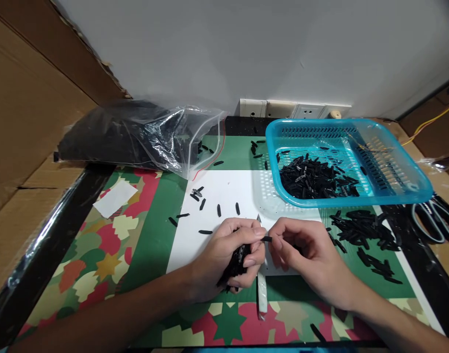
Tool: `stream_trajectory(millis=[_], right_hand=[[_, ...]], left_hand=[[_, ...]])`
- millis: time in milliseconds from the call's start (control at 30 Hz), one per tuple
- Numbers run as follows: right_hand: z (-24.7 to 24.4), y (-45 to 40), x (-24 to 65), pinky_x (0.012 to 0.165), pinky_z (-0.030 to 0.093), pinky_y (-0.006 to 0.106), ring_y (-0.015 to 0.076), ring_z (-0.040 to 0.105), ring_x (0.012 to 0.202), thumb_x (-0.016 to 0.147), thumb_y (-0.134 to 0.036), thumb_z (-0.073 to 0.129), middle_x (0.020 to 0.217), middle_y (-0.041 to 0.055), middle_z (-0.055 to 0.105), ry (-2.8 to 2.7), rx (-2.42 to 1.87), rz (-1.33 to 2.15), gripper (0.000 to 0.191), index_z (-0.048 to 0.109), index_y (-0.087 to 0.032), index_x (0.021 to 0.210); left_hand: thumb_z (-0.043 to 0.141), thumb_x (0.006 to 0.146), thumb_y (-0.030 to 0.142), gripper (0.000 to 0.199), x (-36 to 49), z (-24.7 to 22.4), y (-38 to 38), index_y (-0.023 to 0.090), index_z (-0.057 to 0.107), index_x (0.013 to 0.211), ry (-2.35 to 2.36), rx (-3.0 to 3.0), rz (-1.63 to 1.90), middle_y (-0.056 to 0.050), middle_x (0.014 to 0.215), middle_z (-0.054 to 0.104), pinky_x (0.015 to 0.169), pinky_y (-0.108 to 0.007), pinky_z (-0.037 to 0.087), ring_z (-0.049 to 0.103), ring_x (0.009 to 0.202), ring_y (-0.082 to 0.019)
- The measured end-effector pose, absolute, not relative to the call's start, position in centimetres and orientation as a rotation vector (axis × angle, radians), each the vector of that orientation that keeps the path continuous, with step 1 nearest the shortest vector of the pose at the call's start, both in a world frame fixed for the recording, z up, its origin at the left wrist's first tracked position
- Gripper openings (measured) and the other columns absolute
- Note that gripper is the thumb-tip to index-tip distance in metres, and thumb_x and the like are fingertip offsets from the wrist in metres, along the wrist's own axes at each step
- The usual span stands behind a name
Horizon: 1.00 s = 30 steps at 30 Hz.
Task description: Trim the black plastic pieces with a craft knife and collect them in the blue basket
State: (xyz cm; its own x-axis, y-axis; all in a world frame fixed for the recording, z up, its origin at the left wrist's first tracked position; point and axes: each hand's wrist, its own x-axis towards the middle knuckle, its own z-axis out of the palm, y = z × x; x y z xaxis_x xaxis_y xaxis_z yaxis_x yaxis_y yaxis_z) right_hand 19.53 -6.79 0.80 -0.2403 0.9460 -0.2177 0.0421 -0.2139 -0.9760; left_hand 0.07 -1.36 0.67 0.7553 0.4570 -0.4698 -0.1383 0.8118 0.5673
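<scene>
My left hand (228, 252) is curled around a bunch of small black plastic pieces (238, 262). Between its thumb and forefinger sits one end of a single black piece (267, 239). The fingertips of my right hand (309, 250) pinch the other end of that piece. Under the hands lies a slim knife (261, 294) with a pale handle, its pointed tip toward the wall. Loose black pieces (219, 210) are scattered on the white sheet (189, 250) beyond my left hand. What lies inside my right palm is mostly hidden.
A blue plastic basket (331, 201) holding black pieces stands at the back right. Piles of black pieces (364, 228) and scissors (430, 220) lie at right. A zip bag (129, 135) full of dark material fills the back left, near a paper slip (114, 198). Sockets (279, 108) line the wall.
</scene>
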Motion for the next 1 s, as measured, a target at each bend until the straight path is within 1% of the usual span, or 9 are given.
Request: stream_trajectory(millis=[67, 167, 333, 567, 700, 833, 1000], right_hand=[[0.77, -6.81, 19.62, 0.059, 0.037, 0.025, 0.0124, 0.047, 0.064, 0.105, -0.042, 0.060, 0.069, -0.0027, 0.055, -1.291, -1.255, 1.546, 0.032, 0.065, -0.018, 0.085], [0.83, -6.71, 19.60, 0.059, 0.038, 0.025, 0.0122, 0.048, 0.064, 0.105, -0.045, 0.061, 0.068, -0.0026, 0.056, -1.278, -1.233, 1.575, 0.034, 0.066, -0.018, 0.085], [0.83, -6.45, 19.22, 0.056, 0.036, 0.023, 0.0095, 0.044, 0.060, 0.100, -0.048, 0.072, 0.065, -0.0047, 0.053, -1.207, -1.198, 1.614, 0.037, 0.064, -0.017, 0.081], [1.02, -6.32, 19.34, 0.053, 0.035, 0.020, 0.0075, 0.043, 0.056, 0.102, -0.049, 0.070, 0.062, -0.0060, 0.054, -1.091, -1.057, 1.732, 0.037, 0.061, -0.018, 0.083], [0.95, -6.31, 19.32, 0.052, 0.036, 0.020, 0.0069, 0.045, 0.053, 0.101, -0.044, 0.073, 0.059, -0.0056, 0.056, -1.113, -1.114, 1.717, 0.035, 0.065, -0.016, 0.082], [0.69, -6.46, 19.29, 0.051, 0.037, 0.019, 0.0063, 0.047, 0.051, 0.097, -0.036, 0.078, 0.058, -0.0053, 0.059, -1.115, -1.128, 1.723, 0.030, 0.064, -0.017, 0.078], [0.95, -6.50, 19.16, 0.049, 0.037, 0.018, 0.0061, 0.048, 0.049, 0.097, -0.029, 0.074, 0.062, -0.0030, 0.065, -1.098, -1.121, 1.779, 0.022, 0.066, -0.016, 0.082]], left_hand=[[0.060, 0.101, 0.033, 0.033, 0.06, 0.70, -1.33, 0.019, 0.052, 0.072, 0.631, 0.533, 0.351, 0.007, 0.055, 0.048, 0.030, -0.016, 0.031, 0.035, 0.031, -0.005], [0.060, 0.101, 0.033, 0.033, 0.05, 0.68, -1.30, 0.019, 0.053, 0.072, 0.621, 0.523, 0.361, 0.007, 0.055, 0.048, 0.030, -0.015, 0.028, 0.034, 0.030, -0.005], [0.062, 0.100, 0.034, 0.032, 0.08, 0.48, -1.42, 0.020, 0.053, 0.073, 0.629, 0.519, 0.349, 0.007, 0.054, 0.049, 0.030, -0.015, 0.031, 0.035, 0.030, -0.005], [0.061, 0.100, 0.034, 0.033, 0.14, 0.56, -1.30, 0.019, 0.053, 0.072, 0.632, 0.523, 0.362, 0.007, 0.055, 0.049, 0.030, -0.016, 0.028, 0.035, 0.030, -0.005], [0.064, 0.100, 0.036, 0.033, 0.10, 0.40, -1.40, 0.019, 0.054, 0.073, 0.635, 0.523, 0.351, 0.008, 0.054, 0.049, 0.031, -0.015, 0.032, 0.036, 0.030, -0.005], [0.065, 0.099, 0.037, 0.034, 0.03, 0.36, -1.59, 0.019, 0.053, 0.072, 0.644, 0.543, 0.341, 0.008, 0.055, 0.049, 0.031, -0.015, 0.033, 0.037, 0.031, -0.005], [0.067, 0.098, 0.042, 0.039, -0.02, 0.55, -1.72, 0.020, 0.050, 0.071, 0.668, 0.576, 0.359, 0.009, 0.055, 0.048, 0.031, -0.016, 0.034, 0.035, 0.031, -0.004]])
